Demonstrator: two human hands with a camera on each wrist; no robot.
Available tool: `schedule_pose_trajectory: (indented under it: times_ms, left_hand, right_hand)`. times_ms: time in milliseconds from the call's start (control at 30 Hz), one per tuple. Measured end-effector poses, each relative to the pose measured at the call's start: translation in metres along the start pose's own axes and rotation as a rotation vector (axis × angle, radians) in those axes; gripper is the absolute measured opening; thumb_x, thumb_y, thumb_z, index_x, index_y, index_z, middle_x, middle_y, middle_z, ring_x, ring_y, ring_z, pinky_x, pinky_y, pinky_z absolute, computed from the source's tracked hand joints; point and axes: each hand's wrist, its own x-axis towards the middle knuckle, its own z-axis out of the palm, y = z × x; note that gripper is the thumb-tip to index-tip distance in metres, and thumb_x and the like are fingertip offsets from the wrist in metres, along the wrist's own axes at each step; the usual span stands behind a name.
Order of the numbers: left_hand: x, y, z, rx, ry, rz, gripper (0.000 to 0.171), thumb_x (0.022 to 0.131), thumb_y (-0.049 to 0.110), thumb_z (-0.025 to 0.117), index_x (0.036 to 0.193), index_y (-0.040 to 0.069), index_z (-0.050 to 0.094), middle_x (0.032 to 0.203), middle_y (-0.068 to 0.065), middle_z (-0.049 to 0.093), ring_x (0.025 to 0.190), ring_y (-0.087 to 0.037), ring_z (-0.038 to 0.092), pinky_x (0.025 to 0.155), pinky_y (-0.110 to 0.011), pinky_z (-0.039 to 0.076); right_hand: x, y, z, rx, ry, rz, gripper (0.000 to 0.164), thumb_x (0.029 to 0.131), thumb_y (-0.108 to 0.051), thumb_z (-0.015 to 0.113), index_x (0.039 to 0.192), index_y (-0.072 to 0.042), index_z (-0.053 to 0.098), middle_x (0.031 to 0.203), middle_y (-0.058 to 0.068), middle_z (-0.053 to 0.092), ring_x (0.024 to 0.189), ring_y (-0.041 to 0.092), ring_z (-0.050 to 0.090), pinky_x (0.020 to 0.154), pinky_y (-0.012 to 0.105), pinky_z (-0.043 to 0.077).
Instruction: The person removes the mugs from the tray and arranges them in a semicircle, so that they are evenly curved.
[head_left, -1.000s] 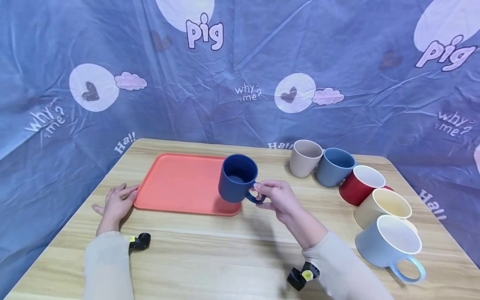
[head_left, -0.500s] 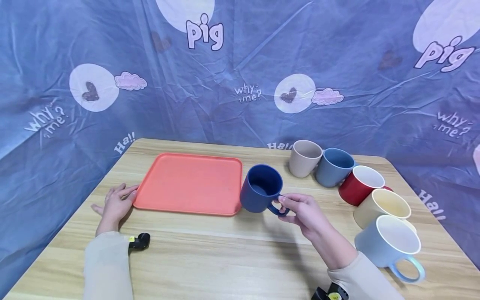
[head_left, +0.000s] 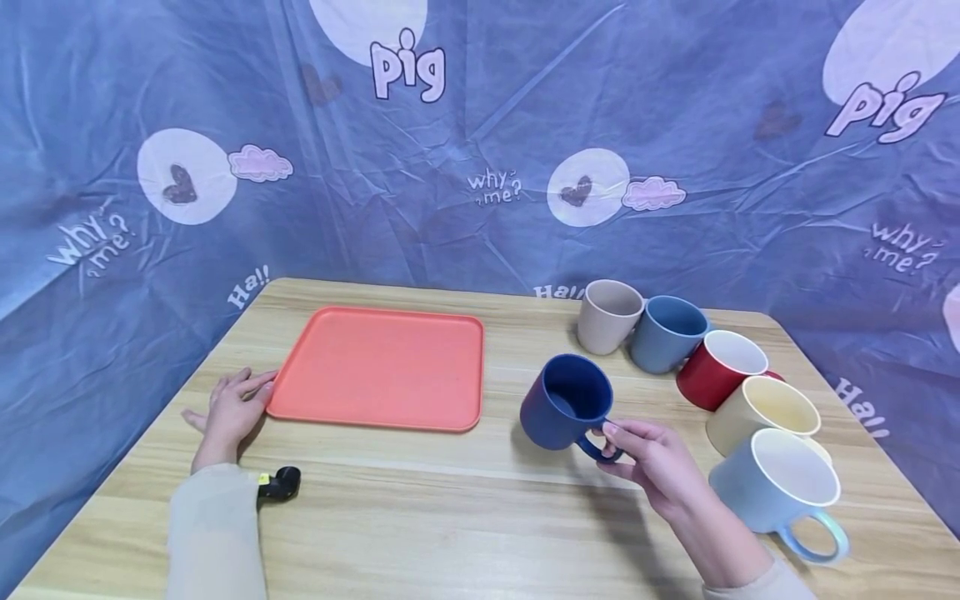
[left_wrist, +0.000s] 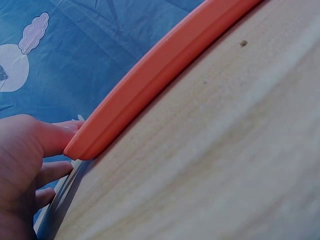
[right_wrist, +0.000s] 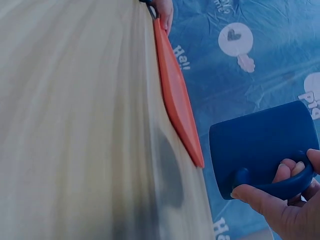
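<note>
My right hand [head_left: 656,462] grips a dark blue mug [head_left: 558,408] by its handle, fingers through the loop. The mug is held above the table, to the right of the coral-red tray [head_left: 382,367], its mouth up and slightly tilted. In the right wrist view the mug's side [right_wrist: 260,142] and handle show, with its shadow on the wood apart from it. At the tray's left edge rests my left hand [head_left: 234,408], fingers fairly straight. In the left wrist view this hand [left_wrist: 25,165] touches the tray's corner [left_wrist: 85,145] with its fingertips. Nothing lies on the tray.
On the right stands a curved row of mugs: a grey-beige one [head_left: 602,325], a slate-blue one [head_left: 663,342], a red one [head_left: 701,375], a cream one [head_left: 738,421] and a light blue one [head_left: 761,492]. A patterned blue cloth [head_left: 480,100] hangs behind the wooden table [head_left: 420,517].
My right hand has carried the dark blue mug from over the tray's right edge, rightward and nearer, to beside the tray. My left hand and the tray have stayed put.
</note>
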Motion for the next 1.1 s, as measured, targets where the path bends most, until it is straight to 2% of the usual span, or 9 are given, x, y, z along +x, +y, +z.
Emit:
schedule_pose_trajectory:
  times_ms: [200, 433, 700, 800, 967, 1033, 1100]
  left_hand:
    - [0.000, 0.000, 0.000, -0.010, -0.004, 0.005, 0.042, 0.090, 0.034, 0.039, 0.118, 0.006, 0.052, 0.134, -0.024, 0.026, 0.125, -0.041, 0.001, 0.075, -0.059, -0.031]
    - [0.000, 0.001, -0.002, 0.003, -0.008, 0.000, 0.042, 0.090, 0.034, 0.038, 0.119, 0.006, 0.051, 0.134, -0.024, 0.026, 0.125, -0.042, 0.001, 0.075, -0.060, -0.030]
    - [-0.001, 0.004, -0.002, -0.001, -0.014, -0.007, 0.042, 0.091, 0.034, 0.038, 0.119, 0.006, 0.051, 0.134, -0.024, 0.025, 0.125, -0.041, 0.000, 0.075, -0.060, -0.030]
    - [-0.001, 0.004, -0.002, -0.002, -0.017, -0.006, 0.043, 0.091, 0.035, 0.038, 0.119, 0.005, 0.051, 0.134, -0.024, 0.025, 0.125, -0.041, 0.000, 0.075, -0.060, -0.030]
    - [-0.001, 0.004, -0.002, -0.005, -0.018, 0.001, 0.043, 0.091, 0.035, 0.037, 0.119, 0.005, 0.051, 0.134, -0.024, 0.024, 0.125, -0.042, 0.000, 0.075, -0.060, -0.030]
    - [-0.001, 0.004, -0.002, -0.005, -0.019, 0.002, 0.043, 0.091, 0.035, 0.038, 0.119, 0.005, 0.051, 0.134, -0.024, 0.024, 0.125, -0.041, 0.000, 0.074, -0.060, -0.030]
    - [-0.001, 0.004, -0.002, -0.007, -0.020, 0.002, 0.043, 0.091, 0.034, 0.038, 0.119, 0.005, 0.051, 0.134, -0.024, 0.024, 0.125, -0.041, -0.001, 0.074, -0.060, -0.030]
  right_hand:
    - [-0.011, 0.009, -0.019, -0.027, 0.039, -0.013, 0.022, 0.086, -0.004, 0.050, 0.075, -0.014, 0.066, 0.073, 0.001, 0.055, 0.068, 0.010, 0.051, 0.069, 0.036, 0.050]
    - [-0.027, 0.021, -0.039, -0.024, 0.079, -0.061, 0.021, 0.085, 0.000, 0.049, 0.078, -0.009, 0.067, 0.071, 0.002, 0.055, 0.068, 0.011, 0.052, 0.068, 0.037, 0.051]
    - [-0.040, 0.029, -0.056, -0.056, 0.140, -0.059, 0.020, 0.086, -0.001, 0.049, 0.080, -0.007, 0.067, 0.069, 0.003, 0.054, 0.067, 0.012, 0.053, 0.065, 0.036, 0.051]
    - [-0.044, 0.033, -0.064, -0.067, 0.134, -0.061, 0.018, 0.086, -0.002, 0.049, 0.082, -0.005, 0.066, 0.069, 0.003, 0.054, 0.068, 0.012, 0.053, 0.065, 0.035, 0.051]
    - [-0.051, 0.039, -0.079, -0.049, 0.052, -0.083, 0.022, 0.088, 0.000, 0.044, 0.086, -0.003, 0.066, 0.075, 0.005, 0.055, 0.072, 0.011, 0.053, 0.067, 0.035, 0.051]
    - [-0.054, 0.039, -0.084, -0.045, 0.035, -0.073, 0.024, 0.089, 0.000, 0.042, 0.087, -0.004, 0.066, 0.076, 0.006, 0.055, 0.072, 0.011, 0.053, 0.067, 0.035, 0.051]
    - [-0.058, 0.038, -0.086, -0.057, 0.057, -0.039, 0.023, 0.089, -0.002, 0.044, 0.086, -0.007, 0.067, 0.076, 0.005, 0.055, 0.072, 0.011, 0.053, 0.068, 0.034, 0.051]
